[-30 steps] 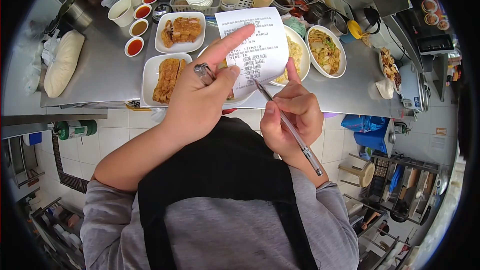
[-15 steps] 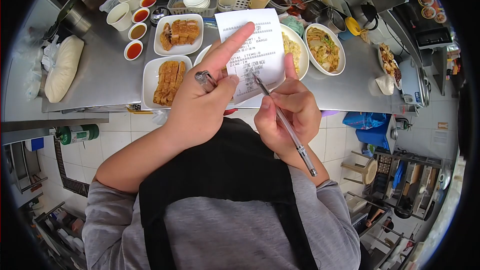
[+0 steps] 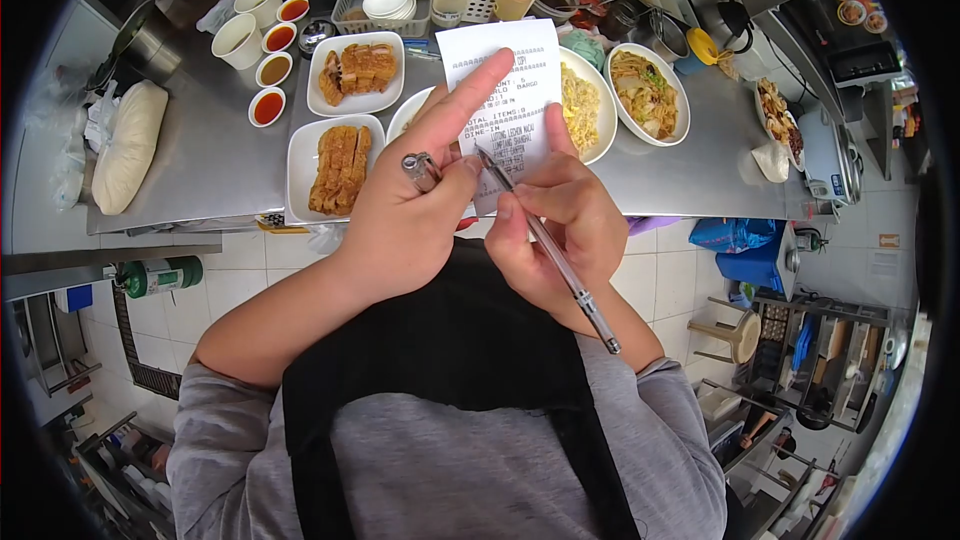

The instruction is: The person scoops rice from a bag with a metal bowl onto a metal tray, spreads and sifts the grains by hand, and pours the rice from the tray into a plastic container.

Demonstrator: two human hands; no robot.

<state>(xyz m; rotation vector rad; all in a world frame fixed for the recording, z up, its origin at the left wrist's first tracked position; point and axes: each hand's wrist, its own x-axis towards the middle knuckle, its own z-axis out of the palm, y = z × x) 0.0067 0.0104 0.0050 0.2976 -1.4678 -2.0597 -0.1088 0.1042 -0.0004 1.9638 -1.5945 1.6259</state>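
Observation:
My left hand [image 3: 405, 215] pinches a printed paper receipt [image 3: 505, 80] between thumb and fingers, its index finger stretched along the sheet. What looks like a pen cap [image 3: 421, 172] is also tucked in that hand. In my right hand [image 3: 570, 210] is a slim clear pen [image 3: 562, 270], its tip at the left side of the item list. The right hand lies against the receipt's right edge. Behind the paper, a white plate of yellow fried rice [image 3: 580, 110] and another white dish are partly hidden.
Sliced crispy meat [image 3: 340, 168] fills two white dishes on the left of the steel counter [image 3: 200, 155]. A noodle plate [image 3: 645, 92] sits to the right. Sauce cups [image 3: 268, 107], paper bowls [image 3: 238, 40], stacked small dishes [image 3: 389, 6] and a squeeze-bottle basket [image 3: 480, 10] stand farther back.
My right hand has moved left, and the pen tip has shifted toward the left side of the item list. My left hand keeps its hold on the receipt.

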